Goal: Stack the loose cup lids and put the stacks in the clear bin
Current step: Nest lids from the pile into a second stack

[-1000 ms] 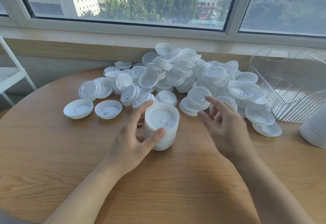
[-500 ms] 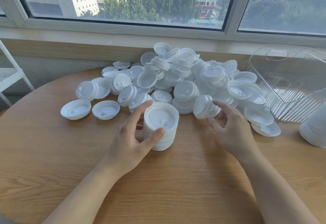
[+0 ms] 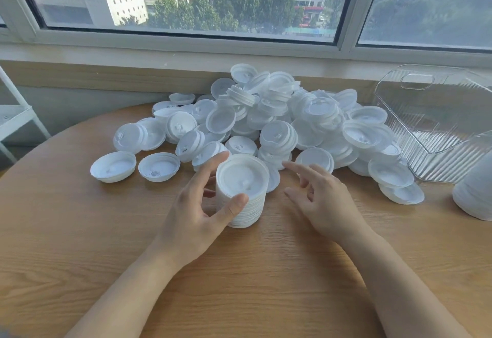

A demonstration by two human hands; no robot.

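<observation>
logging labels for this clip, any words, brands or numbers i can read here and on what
No text can be read in this view.
Cup lids: plain white, only moulded sip tabs, no print visible.
Stack of lids held by the left hand: no label.
Clear bin: ribbed plastic, no marking visible.
Red band on a building outside the window: may be signage, too small and blurred to read.

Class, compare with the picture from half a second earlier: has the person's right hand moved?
Yes. The right hand now hangs empty beside the stack of lids that the left hand holds; earlier it held lids nearer the pile, so it moved towards the stack.
</observation>
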